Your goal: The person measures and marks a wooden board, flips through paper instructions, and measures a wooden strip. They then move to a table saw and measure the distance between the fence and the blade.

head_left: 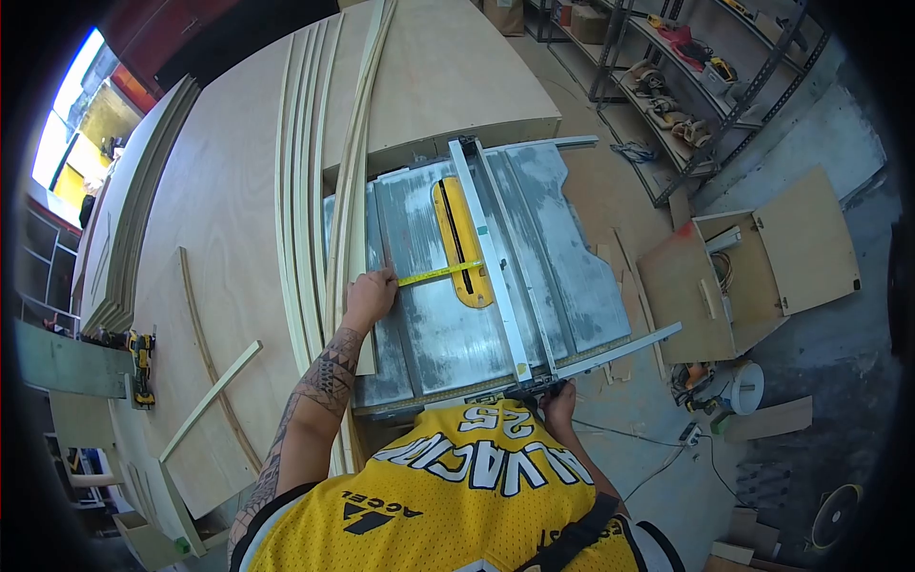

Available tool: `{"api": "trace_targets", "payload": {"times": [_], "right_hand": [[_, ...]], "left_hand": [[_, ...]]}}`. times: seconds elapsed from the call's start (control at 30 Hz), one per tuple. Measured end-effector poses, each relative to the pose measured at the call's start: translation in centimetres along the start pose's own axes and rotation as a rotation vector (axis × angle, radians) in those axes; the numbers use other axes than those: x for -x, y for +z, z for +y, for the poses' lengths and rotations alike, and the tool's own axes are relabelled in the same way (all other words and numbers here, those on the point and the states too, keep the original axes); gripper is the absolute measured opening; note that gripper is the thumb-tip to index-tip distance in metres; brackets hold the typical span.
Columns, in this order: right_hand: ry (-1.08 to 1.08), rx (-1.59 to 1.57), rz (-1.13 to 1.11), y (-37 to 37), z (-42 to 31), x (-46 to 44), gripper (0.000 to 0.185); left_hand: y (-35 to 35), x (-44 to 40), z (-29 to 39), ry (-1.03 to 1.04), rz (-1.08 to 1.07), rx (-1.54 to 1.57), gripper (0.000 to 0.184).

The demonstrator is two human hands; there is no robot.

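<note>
My left hand (375, 292) is closed on a yellow tape measure (429, 275) at the left side of the table saw (419, 334). The blade runs straight across the metal top and over the yellow throat plate (464, 243), reaching close to the rip fence (496, 257). No saw blade is visible above the slot. Down at the front rail, my right hand (559, 404) grips the front end of the fence, its fingers partly hidden. The tape's case is hidden or too small to make out.
Long wood strips (303, 191) lie on the plywood worktable (219, 191) left of the saw. A yellow drill (143, 367) hangs at the far left edge. An open plywood cabinet (686, 296), a shelf rack (658, 105) and floor cables (634, 439) are to the right.
</note>
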State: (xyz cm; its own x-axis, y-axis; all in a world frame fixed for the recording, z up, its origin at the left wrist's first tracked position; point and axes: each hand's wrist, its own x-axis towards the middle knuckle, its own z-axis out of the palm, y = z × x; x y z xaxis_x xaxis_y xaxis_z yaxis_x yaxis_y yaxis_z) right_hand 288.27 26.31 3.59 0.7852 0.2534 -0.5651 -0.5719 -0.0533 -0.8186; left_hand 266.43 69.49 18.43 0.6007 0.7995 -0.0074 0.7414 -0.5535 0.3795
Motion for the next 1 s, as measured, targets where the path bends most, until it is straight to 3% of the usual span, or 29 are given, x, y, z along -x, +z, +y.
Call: {"api": "trace_targets", "payload": {"times": [0.53,0.6,1.0], "right_hand": [[-0.073,0.027,0.021,-0.4,0.9,-0.4,0.059],[0.013,0.028,-0.019,-0.7,0.8,-0.5,0.055],[0.026,0.016,0.015,-0.4,0.9,-0.6,0.053]], "left_hand": [[0.5,-0.1,-0.3,-0.034,-0.038,-0.013,0.023],[0.5,0.0,-0.2,-0.027,-0.029,-0.015,0.023],[0.9,0.1,-0.5,-0.025,-0.001,-0.010,0.022]]}}
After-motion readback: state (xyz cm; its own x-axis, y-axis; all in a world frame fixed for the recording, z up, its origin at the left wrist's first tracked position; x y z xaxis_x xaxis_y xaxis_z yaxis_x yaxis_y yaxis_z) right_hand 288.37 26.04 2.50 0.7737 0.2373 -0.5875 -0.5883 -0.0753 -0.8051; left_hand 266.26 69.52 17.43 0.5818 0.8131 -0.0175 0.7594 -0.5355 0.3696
